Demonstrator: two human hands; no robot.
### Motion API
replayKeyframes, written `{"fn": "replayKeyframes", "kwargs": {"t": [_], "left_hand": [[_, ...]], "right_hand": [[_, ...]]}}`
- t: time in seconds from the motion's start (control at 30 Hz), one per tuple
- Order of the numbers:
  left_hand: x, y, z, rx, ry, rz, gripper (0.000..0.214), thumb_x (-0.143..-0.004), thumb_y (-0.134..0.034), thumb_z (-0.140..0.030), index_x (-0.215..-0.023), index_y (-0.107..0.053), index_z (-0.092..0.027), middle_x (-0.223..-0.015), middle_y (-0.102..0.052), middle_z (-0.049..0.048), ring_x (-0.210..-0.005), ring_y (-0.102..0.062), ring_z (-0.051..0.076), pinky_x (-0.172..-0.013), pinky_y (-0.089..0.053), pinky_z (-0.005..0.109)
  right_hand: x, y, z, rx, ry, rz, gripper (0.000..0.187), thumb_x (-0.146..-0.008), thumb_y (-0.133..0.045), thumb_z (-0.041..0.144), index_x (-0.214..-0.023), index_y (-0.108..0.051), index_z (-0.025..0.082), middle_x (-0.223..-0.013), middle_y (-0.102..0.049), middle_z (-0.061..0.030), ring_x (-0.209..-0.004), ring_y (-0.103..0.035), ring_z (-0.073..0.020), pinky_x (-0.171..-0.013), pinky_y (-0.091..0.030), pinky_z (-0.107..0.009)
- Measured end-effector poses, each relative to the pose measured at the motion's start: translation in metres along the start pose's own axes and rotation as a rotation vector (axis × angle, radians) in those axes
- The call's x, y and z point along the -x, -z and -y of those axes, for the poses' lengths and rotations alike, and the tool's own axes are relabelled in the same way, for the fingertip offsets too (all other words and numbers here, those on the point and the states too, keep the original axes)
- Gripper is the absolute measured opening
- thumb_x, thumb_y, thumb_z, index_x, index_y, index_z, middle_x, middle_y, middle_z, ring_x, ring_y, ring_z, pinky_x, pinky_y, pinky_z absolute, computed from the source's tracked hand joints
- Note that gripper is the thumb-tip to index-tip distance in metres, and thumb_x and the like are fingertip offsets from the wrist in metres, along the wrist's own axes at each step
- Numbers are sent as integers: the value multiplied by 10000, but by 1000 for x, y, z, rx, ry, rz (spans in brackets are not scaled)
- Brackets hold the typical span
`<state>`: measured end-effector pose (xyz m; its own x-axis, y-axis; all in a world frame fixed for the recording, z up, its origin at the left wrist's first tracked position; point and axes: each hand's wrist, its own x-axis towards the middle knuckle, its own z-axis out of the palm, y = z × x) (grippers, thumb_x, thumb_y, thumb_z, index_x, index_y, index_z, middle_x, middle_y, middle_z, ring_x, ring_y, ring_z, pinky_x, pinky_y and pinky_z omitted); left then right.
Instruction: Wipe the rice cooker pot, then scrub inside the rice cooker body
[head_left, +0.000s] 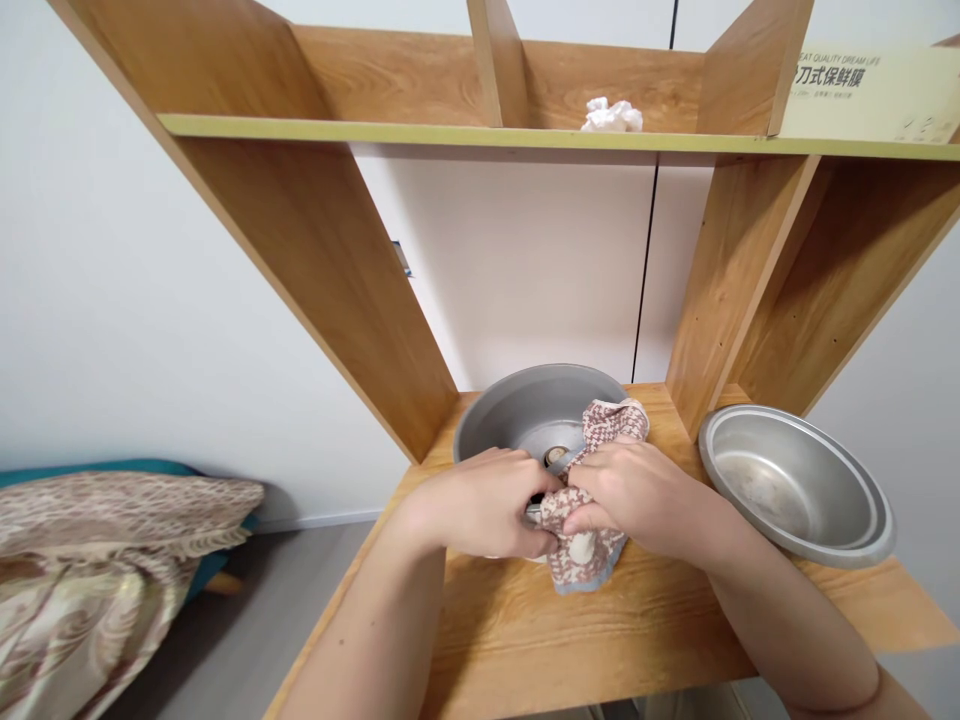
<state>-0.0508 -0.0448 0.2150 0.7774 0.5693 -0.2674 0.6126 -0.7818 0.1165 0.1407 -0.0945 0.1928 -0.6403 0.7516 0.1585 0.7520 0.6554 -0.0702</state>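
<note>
A round grey pot (pixel 495 415) stands on the wooden surface. A small round fitting (pixel 556 456) shows at the middle of its floor. My left hand (pixel 499 500) is closed over the pot's near rim, fingers toward the inside and thumb outside, beside the cloth. A brown-and-white patterned cloth (pixel 615 420) with a grey edge is bunched in my right hand (pixel 630 490), which presses it against the same rim. One end of the cloth lies up over the pot's right side, the other hangs down in front. My hands hide the near rim.
A shallow silver metal bowl (pixel 795 480) sits at the right on the wooden surface (pixel 525 640). Wooden uprights rise behind, with a shelf (pixel 420 132) holding crumpled white tissue (pixel 613 116) and a cling-film box (pixel 870 95). At left lies a patterned blanket (pixel 112 560).
</note>
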Motion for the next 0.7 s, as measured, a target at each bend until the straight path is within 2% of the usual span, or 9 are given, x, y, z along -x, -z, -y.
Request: {"fn": "replayKeyframes", "kwargs": {"t": [0.17,0.4,0.7], "left_hand": [[0,0,0,-5,6,-9,164,-696,-659,-400,-739,-667,-243,-603,-603,-28,-579,-548,152,-524,-311,288],[-1,-2,1,-7,9,22,153,-671,-635,-358,-610,-590,-225,-542,-582,-37,-500,-457,130,-515,-294,283],[0,-1,0,0,0,-4,154,-705,-642,-387,-749,-671,-242,-597,-609,-30,-549,-511,141,-524,-288,287]], "right_hand": [[-3,-9,6,22,-4,-33,394,-938,-565,518,-867,-654,141,-822,-694,-46,-781,-637,-194,-704,-374,-319],[-14,-29,13,76,-41,-96,446,-885,-586,585,-844,-663,148,-793,-705,-57,-773,-654,-229,-700,-405,-328],[-2,-7,-3,-20,21,-33,386,-912,-607,518,-822,-664,147,-785,-698,-29,-739,-632,-177,-671,-355,-304]]}}
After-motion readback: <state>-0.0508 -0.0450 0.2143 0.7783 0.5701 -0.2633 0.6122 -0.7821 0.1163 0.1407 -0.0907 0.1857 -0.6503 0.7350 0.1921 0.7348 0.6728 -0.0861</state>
